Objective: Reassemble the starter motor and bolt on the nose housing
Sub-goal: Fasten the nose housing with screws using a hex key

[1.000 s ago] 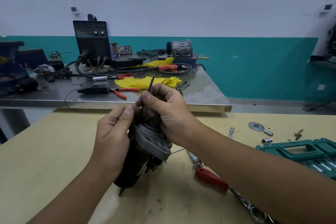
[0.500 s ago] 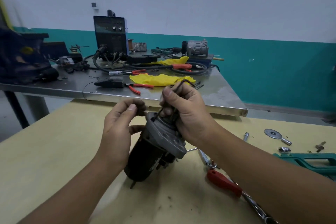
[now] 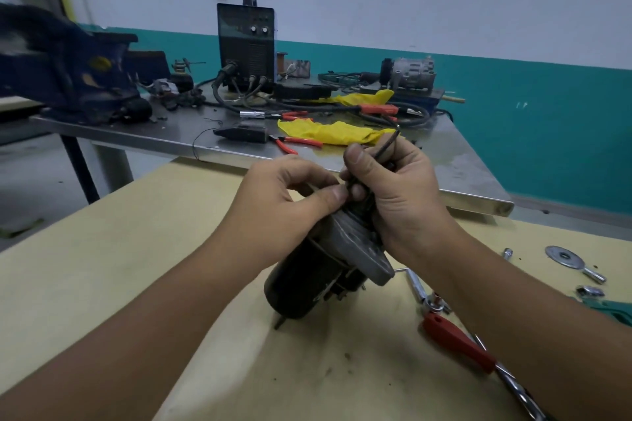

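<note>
**Head view: two hands working on a starter motor**

Head view is looking down at a yellow desk (image 3: 102,267). Far to the left, on the steel desk (image 3: 164,137) behind it, a dark blue vise (image 3: 68,75) is sitting, and it is looking blurry. Next to it a black box machine (image 3: 245,44) with two knobs is standing up, with thick cables hanging from its front. Red-handled pliers (image 3: 295,143) are lying in front of it, beside a yellow cloth (image 3: 328,131).

Nearer to the camera, the left hand (image 3: 284,212) is curling its fingers and pinching at the top of the starter motor (image 3: 318,270). What it is pinching is too small to tell. The starter motor is leaning on the yellow desk between the two arms, black body at the bottom and grey nose housing (image 3: 359,249) at the top.

The right hand (image 3: 396,188) is touching the left hand at the fingertips. Its fingers are wrapping round a thin black bent tool (image 3: 386,147), which is sticking up past the thumb.

Further right, a red-handled screwdriver (image 3: 458,340) is lying on the yellow desk, just beside the right arm. Past it, a round flat washer (image 3: 564,256) and some small shiny bits are lying near the edge. A green tool case (image 3: 615,309) is peeking in at the far right.
</note>
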